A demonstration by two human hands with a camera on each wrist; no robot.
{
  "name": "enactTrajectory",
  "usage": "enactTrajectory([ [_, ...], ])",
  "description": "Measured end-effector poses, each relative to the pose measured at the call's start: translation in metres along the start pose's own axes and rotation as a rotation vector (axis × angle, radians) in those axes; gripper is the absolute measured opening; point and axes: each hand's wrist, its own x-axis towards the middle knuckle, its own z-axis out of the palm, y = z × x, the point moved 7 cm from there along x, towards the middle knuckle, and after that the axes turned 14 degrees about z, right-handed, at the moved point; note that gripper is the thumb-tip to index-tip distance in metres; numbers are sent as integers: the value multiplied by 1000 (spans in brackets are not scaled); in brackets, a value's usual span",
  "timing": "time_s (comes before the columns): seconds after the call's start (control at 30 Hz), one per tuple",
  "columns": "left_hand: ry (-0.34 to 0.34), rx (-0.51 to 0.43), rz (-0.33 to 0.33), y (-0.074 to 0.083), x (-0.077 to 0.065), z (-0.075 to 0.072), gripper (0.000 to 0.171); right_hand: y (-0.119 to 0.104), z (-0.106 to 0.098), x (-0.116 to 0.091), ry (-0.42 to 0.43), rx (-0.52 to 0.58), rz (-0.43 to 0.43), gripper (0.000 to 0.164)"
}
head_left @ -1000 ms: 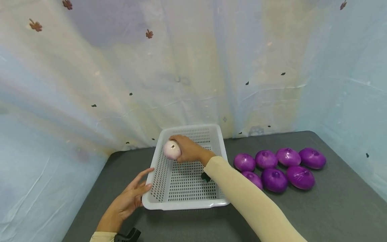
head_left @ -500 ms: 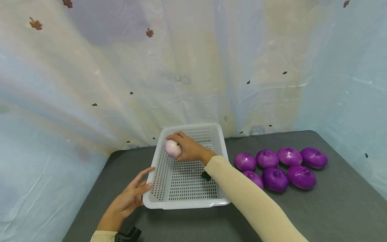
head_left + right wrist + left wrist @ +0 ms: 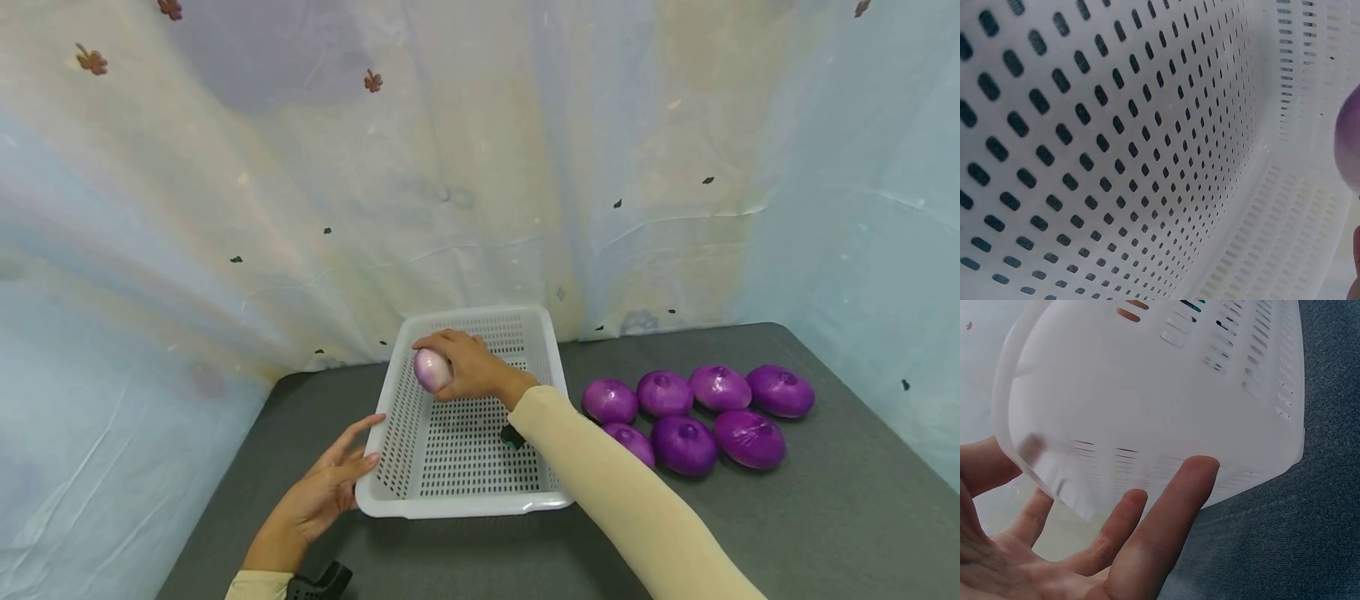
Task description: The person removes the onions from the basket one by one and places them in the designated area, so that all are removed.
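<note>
My right hand (image 3: 467,367) grips a pale white-and-purple onion (image 3: 432,370) over the left part of a white perforated plastic basket (image 3: 457,507). The onion's purple side also shows at the edge of the right wrist view (image 3: 1349,140). I cannot tell whether the onion touches the basket floor. My left hand (image 3: 318,496) is at the basket's left side, its fingers spread and fairly straight. In the left wrist view, fingertips (image 3: 1200,465) lie along the outside of the basket wall (image 3: 1116,381), with another finger by the rim.
Several purple onions (image 3: 684,446) sit in two rows on the dark grey cloth-covered table (image 3: 847,508), right of the basket; my right forearm partly covers one. A patterned curtain (image 3: 480,167) hangs behind and on both sides.
The onion has turned in my right hand; the dark spot on its face no longer shows. The left hand and basket have stayed nearly in place.
</note>
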Motion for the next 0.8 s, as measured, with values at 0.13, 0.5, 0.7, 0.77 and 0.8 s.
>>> enactTrajectory([
  [0.13,10,-3,-7,-1,0,-1,64,2,2,1,-4,-1,9,79],
  [0.5,14,-3,-15,-3,0,-1,64,4,0,2,40,-32,52,81],
  [0.7,13,-4,-17,-3,0,-1,64,3,-3,1,49,6,60,70],
  [0.77,13,-8,-16,-3,0,-1,64,3,-4,1,55,26,65,68],
  [0.8,12,-8,-16,-3,0,-1,63,3,-5,1,59,38,66,68],
])
